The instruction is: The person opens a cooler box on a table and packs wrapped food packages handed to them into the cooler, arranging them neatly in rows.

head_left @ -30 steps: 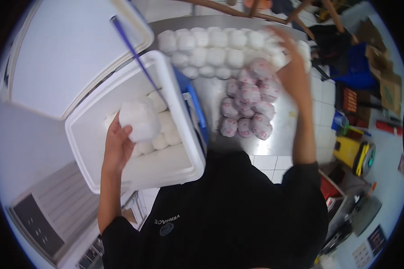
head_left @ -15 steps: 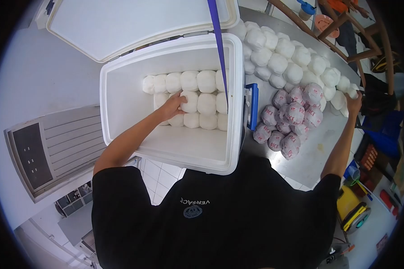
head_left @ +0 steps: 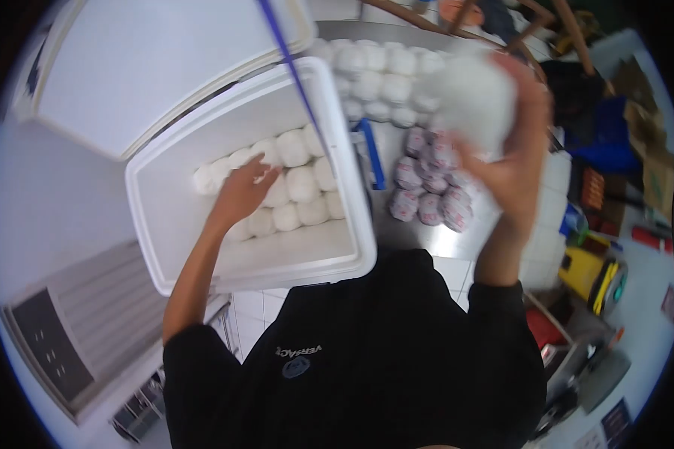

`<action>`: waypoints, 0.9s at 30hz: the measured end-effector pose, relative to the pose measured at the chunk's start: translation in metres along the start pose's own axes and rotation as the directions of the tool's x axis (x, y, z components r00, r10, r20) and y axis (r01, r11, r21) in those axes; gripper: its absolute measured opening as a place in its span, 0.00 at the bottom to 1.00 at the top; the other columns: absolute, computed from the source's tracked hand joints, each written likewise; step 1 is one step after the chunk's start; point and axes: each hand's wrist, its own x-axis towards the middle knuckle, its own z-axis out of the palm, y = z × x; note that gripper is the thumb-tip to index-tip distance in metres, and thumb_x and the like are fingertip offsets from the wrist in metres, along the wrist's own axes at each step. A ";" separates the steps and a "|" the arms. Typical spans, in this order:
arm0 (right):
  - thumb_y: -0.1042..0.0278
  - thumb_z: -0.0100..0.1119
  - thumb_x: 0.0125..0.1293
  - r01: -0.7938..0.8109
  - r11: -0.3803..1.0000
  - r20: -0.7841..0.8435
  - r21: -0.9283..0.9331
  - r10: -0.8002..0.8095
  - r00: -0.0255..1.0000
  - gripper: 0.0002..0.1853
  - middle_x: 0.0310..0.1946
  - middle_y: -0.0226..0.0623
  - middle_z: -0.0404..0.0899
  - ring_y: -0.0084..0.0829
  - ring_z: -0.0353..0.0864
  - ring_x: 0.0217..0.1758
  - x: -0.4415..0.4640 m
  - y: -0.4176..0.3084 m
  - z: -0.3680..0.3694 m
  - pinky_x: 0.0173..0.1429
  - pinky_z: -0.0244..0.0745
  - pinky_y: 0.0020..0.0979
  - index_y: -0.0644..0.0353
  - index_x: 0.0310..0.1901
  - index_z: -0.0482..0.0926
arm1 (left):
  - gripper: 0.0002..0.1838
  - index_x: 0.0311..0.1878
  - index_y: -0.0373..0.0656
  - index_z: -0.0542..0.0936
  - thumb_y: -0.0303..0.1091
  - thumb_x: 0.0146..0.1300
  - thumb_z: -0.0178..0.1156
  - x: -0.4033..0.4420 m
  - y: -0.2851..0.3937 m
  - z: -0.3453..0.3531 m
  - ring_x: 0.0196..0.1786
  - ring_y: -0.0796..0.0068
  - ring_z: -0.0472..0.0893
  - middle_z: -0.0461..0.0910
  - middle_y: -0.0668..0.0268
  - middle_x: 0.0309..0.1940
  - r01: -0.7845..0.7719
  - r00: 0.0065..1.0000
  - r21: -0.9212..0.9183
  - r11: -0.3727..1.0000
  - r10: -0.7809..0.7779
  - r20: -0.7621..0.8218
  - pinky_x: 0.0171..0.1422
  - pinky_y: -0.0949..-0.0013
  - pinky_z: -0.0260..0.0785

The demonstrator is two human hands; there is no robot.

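Right grip (head_left: pixel 523 150) now clasps a raised ball (head_left: pixel 475 97), upper right; left grip (head_left: pixel 243 191), spread over the box (head_left: pixel 171 206), centre left, appears free.

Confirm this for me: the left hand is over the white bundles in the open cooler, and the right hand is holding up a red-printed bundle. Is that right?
Not quite: the head view shows the right hand holding up a white bundle, not a red-printed one. The left hand is over the white bundles in the open cooler.
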 end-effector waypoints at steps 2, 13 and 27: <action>0.68 0.77 0.41 0.130 0.980 0.121 -0.151 -0.112 0.986 0.44 0.64 0.47 0.67 0.43 0.68 0.68 -0.002 -0.031 0.033 0.70 0.63 0.41 0.56 0.64 0.69 | 0.34 0.70 0.37 0.64 0.39 0.65 0.64 -0.044 0.075 -0.013 0.62 0.64 0.76 0.76 0.56 0.58 -0.367 0.926 -0.660 0.655 0.320 -0.197 0.66 0.63 0.66; 0.70 0.66 0.60 -0.265 0.930 -0.132 -0.254 0.238 0.962 0.30 0.60 0.44 0.76 0.41 0.76 0.61 -0.005 0.189 -0.025 0.62 0.72 0.37 0.55 0.65 0.70 | 0.31 0.63 0.34 0.71 0.35 0.57 0.69 -0.049 0.028 -0.042 0.53 0.69 0.80 0.78 0.60 0.51 0.081 0.993 -0.593 0.801 -0.115 -0.020 0.47 0.68 0.78; 0.62 0.72 0.44 -0.421 0.589 0.065 -0.689 0.630 0.774 0.39 0.58 0.57 0.72 0.56 0.73 0.61 -0.028 0.436 -0.065 0.61 0.72 0.46 0.48 0.62 0.68 | 0.30 0.60 0.39 0.67 0.43 0.57 0.62 0.019 -0.153 0.033 0.52 0.68 0.77 0.73 0.60 0.53 0.569 0.822 -0.545 0.616 -0.453 0.346 0.52 0.62 0.77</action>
